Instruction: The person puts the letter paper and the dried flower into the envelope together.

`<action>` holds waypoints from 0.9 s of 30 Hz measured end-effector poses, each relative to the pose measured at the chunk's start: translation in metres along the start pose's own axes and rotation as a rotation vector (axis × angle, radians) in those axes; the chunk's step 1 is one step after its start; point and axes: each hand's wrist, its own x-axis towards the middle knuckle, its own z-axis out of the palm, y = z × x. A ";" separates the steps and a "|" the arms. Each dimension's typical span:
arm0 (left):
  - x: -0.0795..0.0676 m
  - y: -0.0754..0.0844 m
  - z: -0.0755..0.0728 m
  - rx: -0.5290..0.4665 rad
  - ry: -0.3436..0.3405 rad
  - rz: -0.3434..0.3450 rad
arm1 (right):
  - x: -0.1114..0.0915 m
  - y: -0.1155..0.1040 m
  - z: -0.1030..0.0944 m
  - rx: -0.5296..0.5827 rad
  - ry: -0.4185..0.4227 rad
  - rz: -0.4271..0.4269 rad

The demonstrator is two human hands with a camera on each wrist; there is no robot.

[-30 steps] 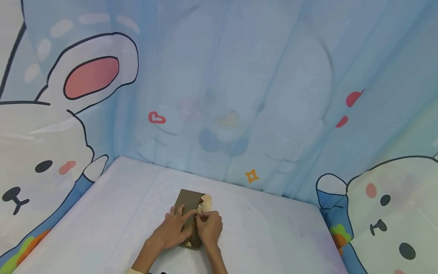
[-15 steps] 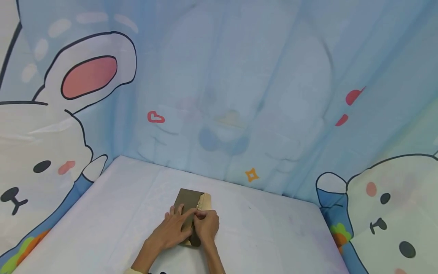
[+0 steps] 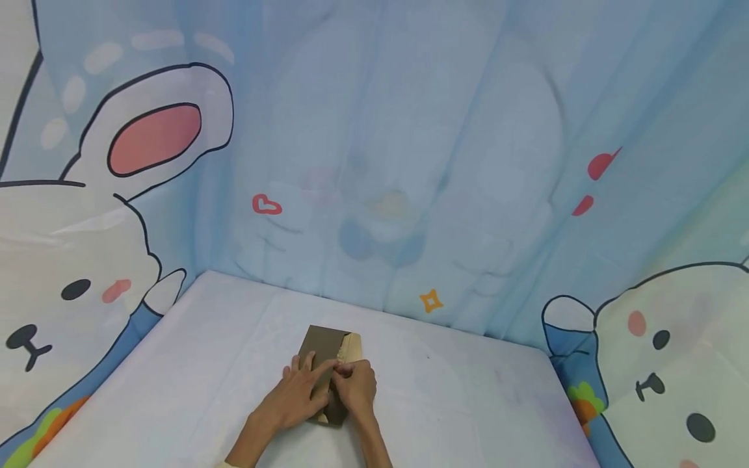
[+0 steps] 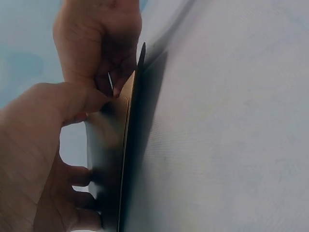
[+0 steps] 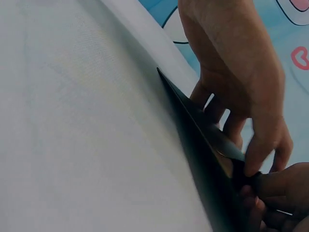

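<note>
A flat, dark brown envelope-like item (image 3: pixel 323 339) lies on the white table, with a beige strip (image 3: pixel 352 348) along its right side. Small whitish detail shows beside that strip, too small to make out. My left hand (image 3: pixel 294 394) rests on the brown surface, its fingers spread out and pressing it. At the right edge, the curled fingers of my right hand (image 3: pixel 355 388) pinch the item close to the left index fingertip. In the left wrist view, a thin gold-coloured edge (image 4: pixel 128 92) rises to a point near the right hand. The pinched spot is mostly hidden by fingers.
White cloth covers the table (image 3: pixel 456 396). Behind it hangs a light blue curtain (image 3: pixel 480 162) printed with cartoon animals, and more printed fabric stands at the left and right sides.
The whitish and dark red detail beside the beige strip has mostly gone from sight, and more bare beige shows. My right hand has shifted slightly left; my left hand stays put.
</note>
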 end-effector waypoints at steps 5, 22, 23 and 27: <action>-0.002 -0.003 -0.003 0.039 -0.040 0.035 | -0.009 0.005 -0.014 0.018 0.004 0.032; -0.004 -0.026 -0.034 0.120 0.081 -0.007 | -0.014 0.034 -0.053 -0.256 0.261 0.034; -0.002 -0.029 -0.034 0.170 0.135 0.019 | -0.014 0.038 -0.055 -0.287 0.264 0.003; 0.007 -0.040 -0.030 0.376 0.356 0.108 | -0.007 0.051 -0.066 -0.441 0.248 -0.144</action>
